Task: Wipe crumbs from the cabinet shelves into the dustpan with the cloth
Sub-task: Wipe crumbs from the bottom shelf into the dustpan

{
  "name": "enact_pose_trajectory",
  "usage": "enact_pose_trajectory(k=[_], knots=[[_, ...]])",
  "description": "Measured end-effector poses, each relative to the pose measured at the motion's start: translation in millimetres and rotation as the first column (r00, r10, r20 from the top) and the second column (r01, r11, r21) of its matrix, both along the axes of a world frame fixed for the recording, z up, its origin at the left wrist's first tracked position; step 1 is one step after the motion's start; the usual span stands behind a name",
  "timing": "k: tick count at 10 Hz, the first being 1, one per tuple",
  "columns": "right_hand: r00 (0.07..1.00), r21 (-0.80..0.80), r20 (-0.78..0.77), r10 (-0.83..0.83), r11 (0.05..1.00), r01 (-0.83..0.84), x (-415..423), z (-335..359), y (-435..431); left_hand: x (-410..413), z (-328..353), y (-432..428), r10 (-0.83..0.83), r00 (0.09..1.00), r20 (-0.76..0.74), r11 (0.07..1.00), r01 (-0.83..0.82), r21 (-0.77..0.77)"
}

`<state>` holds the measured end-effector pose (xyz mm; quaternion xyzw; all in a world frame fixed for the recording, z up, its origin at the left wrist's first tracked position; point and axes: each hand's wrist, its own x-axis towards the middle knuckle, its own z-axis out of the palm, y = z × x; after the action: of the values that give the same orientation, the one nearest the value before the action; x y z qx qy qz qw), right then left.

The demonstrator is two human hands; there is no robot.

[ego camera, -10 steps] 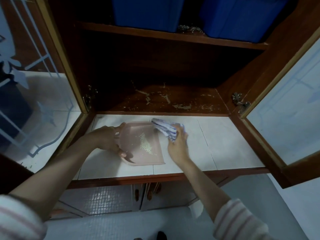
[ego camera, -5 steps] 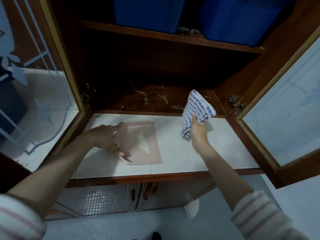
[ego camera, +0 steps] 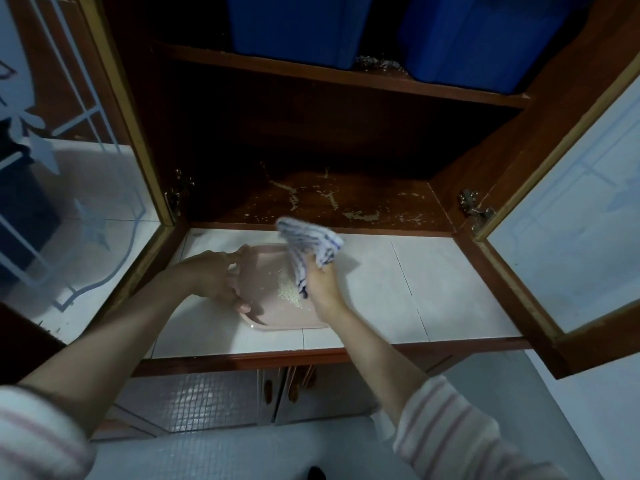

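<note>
Far out to the left of both hands, the frosted glass cabinet door stands swung open. The left hand grips the left end of the pink dustpan, fingers curled over its edge and thumb on the near rim. The pan lies flat on the white tiled tabletop, between the two hands. A small pile of crumbs sits in the pan, just left of the right hand. That hand clutches the blue-striped cloth, bunched above its knuckles, one fold hanging down over the pan beside the pile. The cloth is motion-blurred, so whether it touches the pan cannot be told. Beyond both hands, the lower cabinet shelf carries scattered crumbs. Higher up, the upper shelf shows more crumbs between two blue bins. To the right of the right hand the second glass door hangs open.
</note>
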<state>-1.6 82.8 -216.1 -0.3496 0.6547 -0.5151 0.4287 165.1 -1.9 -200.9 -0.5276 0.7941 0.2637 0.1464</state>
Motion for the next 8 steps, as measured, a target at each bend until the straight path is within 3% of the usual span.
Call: enact_pose_trajectory(k=[1, 2, 3, 4, 5, 7, 8], knots=[[0.978, 0.055, 0.112, -0.176, 0.984, 0.171, -37.6, 15.9, 0.0, 0.6, -1.7, -1.4, -0.002, 1.000, 0.015, 0.999, 0.003, -0.037], [0.952, 0.059, 0.111, -0.285, 0.958, 0.280, -66.2, 26.2, 9.7, 0.9, -1.7, -0.3, -0.022, 1.000, -0.014, 0.999, 0.022, -0.041], [0.960, 0.056, -0.008, -0.279, 0.959, 0.279, -72.4, 22.2, 18.2, 1.4, -0.8, 0.8, -0.036, 0.999, -0.021, 0.999, 0.035, -0.041], [0.970, 0.154, -0.227, -0.090, 0.980, 0.127, -47.6, 3.3, 23.3, 1.4, 0.1, 1.3, -0.039, 0.999, -0.005, 0.998, 0.039, -0.049], [0.969, 0.179, -0.243, 0.039, 0.984, 0.005, -18.3, -16.1, 15.6, 1.1, 0.5, 1.0, -0.022, 1.000, 0.008, 0.999, 0.022, -0.031], [0.986, 0.173, 0.153, -0.068, 0.984, 0.041, -6.4, 22.2, 11.0, 1.8, -3.0, -1.0, -0.019, 0.999, 0.050, 0.999, 0.021, -0.031], [0.965, 0.122, 0.167, -0.204, 0.975, 0.185, -38.9, 39.2, 17.8, 0.8, -3.8, -0.8, -0.028, 0.999, 0.036, 0.999, 0.030, -0.045]])
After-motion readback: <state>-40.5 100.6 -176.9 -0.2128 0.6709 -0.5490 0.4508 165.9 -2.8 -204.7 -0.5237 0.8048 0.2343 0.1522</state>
